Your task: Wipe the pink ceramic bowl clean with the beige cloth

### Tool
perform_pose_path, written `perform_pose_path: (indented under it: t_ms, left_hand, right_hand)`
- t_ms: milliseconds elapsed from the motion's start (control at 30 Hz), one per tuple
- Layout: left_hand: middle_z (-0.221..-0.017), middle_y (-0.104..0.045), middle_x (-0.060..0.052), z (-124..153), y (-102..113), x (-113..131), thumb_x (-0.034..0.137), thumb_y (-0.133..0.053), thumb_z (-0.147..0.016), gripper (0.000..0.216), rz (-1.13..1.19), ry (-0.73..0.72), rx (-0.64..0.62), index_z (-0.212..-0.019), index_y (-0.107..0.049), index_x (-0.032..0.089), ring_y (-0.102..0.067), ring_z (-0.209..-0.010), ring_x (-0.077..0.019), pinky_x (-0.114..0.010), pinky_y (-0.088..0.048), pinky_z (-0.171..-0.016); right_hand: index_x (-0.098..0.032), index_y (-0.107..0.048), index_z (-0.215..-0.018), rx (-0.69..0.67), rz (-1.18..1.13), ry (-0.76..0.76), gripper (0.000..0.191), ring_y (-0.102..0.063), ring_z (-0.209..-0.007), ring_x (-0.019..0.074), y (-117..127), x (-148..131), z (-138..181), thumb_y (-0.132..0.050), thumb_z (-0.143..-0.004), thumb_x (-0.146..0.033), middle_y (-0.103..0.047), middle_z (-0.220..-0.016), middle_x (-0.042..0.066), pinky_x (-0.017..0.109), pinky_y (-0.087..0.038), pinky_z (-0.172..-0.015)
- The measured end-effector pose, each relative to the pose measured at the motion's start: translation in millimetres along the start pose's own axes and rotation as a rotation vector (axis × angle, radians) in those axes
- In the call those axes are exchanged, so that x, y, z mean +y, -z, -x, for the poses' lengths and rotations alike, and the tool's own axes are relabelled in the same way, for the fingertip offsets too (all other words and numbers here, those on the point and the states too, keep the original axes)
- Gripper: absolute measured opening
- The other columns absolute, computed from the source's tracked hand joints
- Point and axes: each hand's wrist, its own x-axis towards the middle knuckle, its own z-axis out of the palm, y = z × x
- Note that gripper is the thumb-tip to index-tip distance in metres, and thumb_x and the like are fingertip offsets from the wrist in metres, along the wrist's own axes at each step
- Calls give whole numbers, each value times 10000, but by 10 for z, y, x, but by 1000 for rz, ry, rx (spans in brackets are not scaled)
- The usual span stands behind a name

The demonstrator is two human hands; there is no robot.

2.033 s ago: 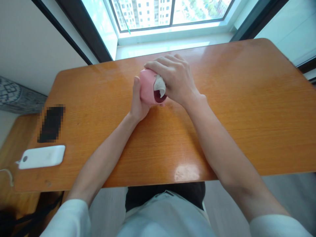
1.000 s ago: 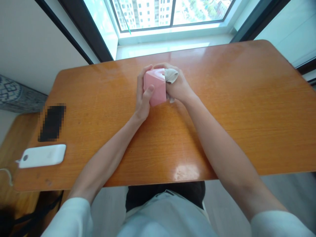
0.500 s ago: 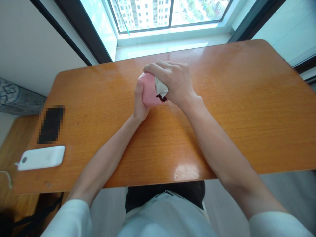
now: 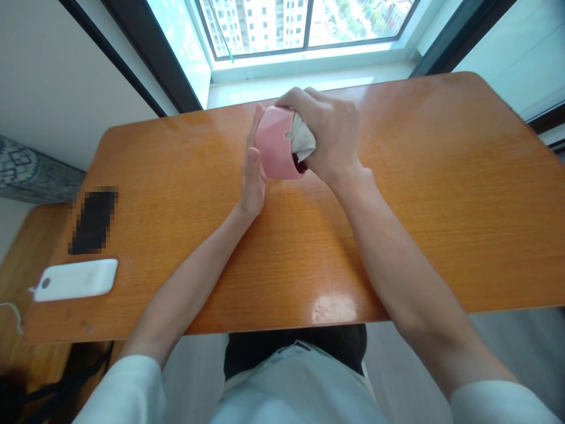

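Observation:
A pink faceted cup (image 4: 274, 148) is held tilted above the orange wooden table (image 4: 441, 194), its dark opening turned toward me and to the right. My left hand (image 4: 252, 176) presses against the cup's left side with fingers stretched along it. My right hand (image 4: 329, 140) is closed on a crumpled white cloth (image 4: 302, 141), pushing it against the cup's rim and opening, with fingertips hooked over the cup's top edge.
A white power bank (image 4: 75, 280) with a cable lies at the table's left front corner, and a dark pixelated phone (image 4: 92, 220) lies behind it. A window sill (image 4: 304, 76) runs past the far edge. A lower wooden surface (image 4: 13, 253) sits at the left.
The cup was turned several ways between my hands while the cloth rubbed over it. Since half a second ago it has risen and tilted, and my left thumb has straightened along its side.

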Motion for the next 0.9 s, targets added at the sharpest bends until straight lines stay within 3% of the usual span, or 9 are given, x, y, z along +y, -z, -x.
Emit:
perform_pose_path:
  t_ms: [100, 200, 267, 400, 467, 600, 733, 800, 900]
  left_hand:
    - [-1437, -754, -37, -11, -84, 31, 988, -362, -966, 828, 110, 124, 118, -1332, -741, 349, -549, -1599, -316, -536, -520, -1303]
    - [-1359, -796, 5, 20, -78, -4, 931, -549, -937, 649, 118, 167, 161, -1211, -776, 389, -645, -1490, -323, -500, -555, -1286]
    - [-1412, -780, 32, 47, -29, -41, 855, -641, -939, 566, 82, 114, 167, -1276, -764, 417, -641, -1488, -306, -495, -525, -1316]
    - [-1698, -574, 32, 103, 44, -29, 723, -648, -1027, 568, -106, -95, 174, -1510, -640, 423, -517, -1614, -285, -508, -414, -1377]
    - [-1737, -527, 36, 127, 39, 18, 707, -635, -1045, 570, -186, -106, 174, -1541, -615, 428, -481, -1645, -287, -486, -404, -1372]
    - [-1718, -563, 38, 155, -10, 101, 819, -598, -1006, 738, -302, -51, 202, -1607, -562, 394, -444, -1668, -287, -455, -402, -1359]
    - [-1687, -600, 20, 172, -34, 129, 888, -613, -951, 833, -336, -39, 200, -1614, -559, 387, -242, -1772, -287, -475, -335, -1397]
    - [-1694, -587, 24, 187, -35, 138, 861, -630, -960, 801, -314, -74, 204, -1614, -545, 405, -258, -1768, -297, -485, -294, -1421]
    - [-1713, -556, 39, 217, -57, 181, 876, -636, -943, 808, -289, -69, 212, -1613, -515, 442, -232, -1779, -308, -502, -224, -1458]
  right_hand:
    - [-430, -766, -1174, -96, 130, 103, 331, -647, -1361, 398, 39, -97, 31, -471, -1076, -543, -812, -1291, 37, 528, -565, -971]
    - [-406, -746, -1302, -141, 128, 133, 353, -678, -1360, 371, -61, -51, 49, -501, -1058, -473, -795, -1400, 30, 521, -535, -1079]
    - [-418, -703, -1398, -88, 37, 105, 413, -711, -1338, 343, -146, 32, 42, -565, -1009, -441, -800, -1421, 6, 500, -539, -1107]
    - [-450, -733, -1330, -41, -175, 17, 422, -729, -1299, 346, -250, 193, -10, -654, -921, -517, -847, -1327, -28, 497, -583, -1088]
    - [-422, -779, -1237, -49, -222, -4, 395, -743, -1266, 369, -262, 231, -33, -707, -864, -528, -868, -1249, 0, 510, -611, -1034]
    - [-343, -815, -1056, -76, -268, -51, 325, -796, -1149, 382, -241, 228, -39, -790, -815, -560, -882, -1073, 49, 482, -665, -883]
    - [-279, -807, -908, -79, -293, -44, 307, -813, -1111, 405, -219, 197, -49, -793, -834, -576, -866, -955, 80, 506, -654, -927]
    - [-293, -809, -953, -80, -279, -16, 311, -803, -1135, 399, -223, 187, -57, -774, -849, -584, -870, -990, 74, 516, -636, -971]
    - [-346, -784, -1173, -50, -222, 15, 408, -754, -1255, 386, -260, 158, -40, -752, -864, -611, -875, -1132, 62, 507, -600, -1051]
